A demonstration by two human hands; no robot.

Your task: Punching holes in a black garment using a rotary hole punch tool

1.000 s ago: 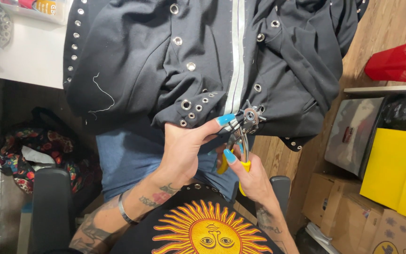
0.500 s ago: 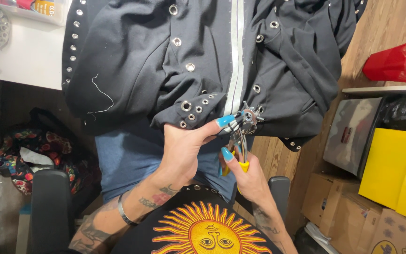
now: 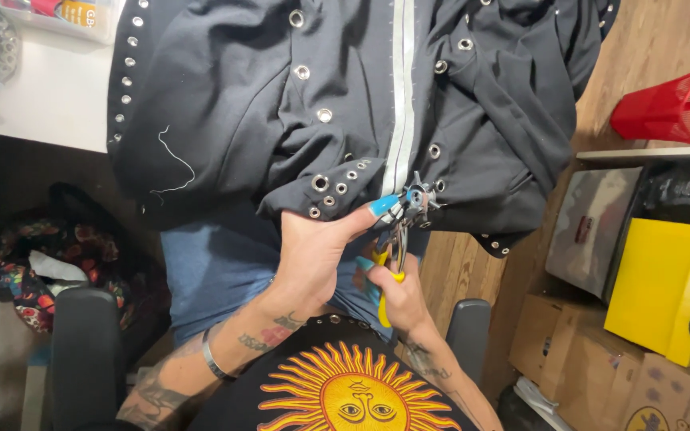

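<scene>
Here the left hand [image 3: 313, 251] pinches the lower edge of a black jacket [image 3: 281, 104], its thumb stretched out along the hem with the blue nail lying right beside the head of a punch tool [image 3: 410, 209]. The other fingers are curled under the cloth and cannot be seen. The right hand [image 3: 397, 297] is closed into a fist around the yellow handles of the punch tool, and the handles are squeezed close together. The tool's spiked metal wheel sits at the jacket's bottom edge, just beside the pale zipper strip [image 3: 399, 88] that runs down the middle of the garment.

The jacket hangs from the white tabletop [image 3: 41, 96] down over the person's lap, and silver eyelets [image 3: 326, 190] dot it, with a tight cluster just above the left thumb. A loose white thread [image 3: 171, 156] lies on the left sleeve. Blue jeans [image 3: 217, 267] show below the hem.

To the right, on the wooden floor [image 3: 656, 40], lies a red mesh basket [image 3: 672, 104] on its side, and nearer stand a yellow box [image 3: 664, 287] and cardboard boxes [image 3: 600, 367]. A flowered bag [image 3: 33, 263] lies at the left, beside the dark chair arm [image 3: 85, 351].
</scene>
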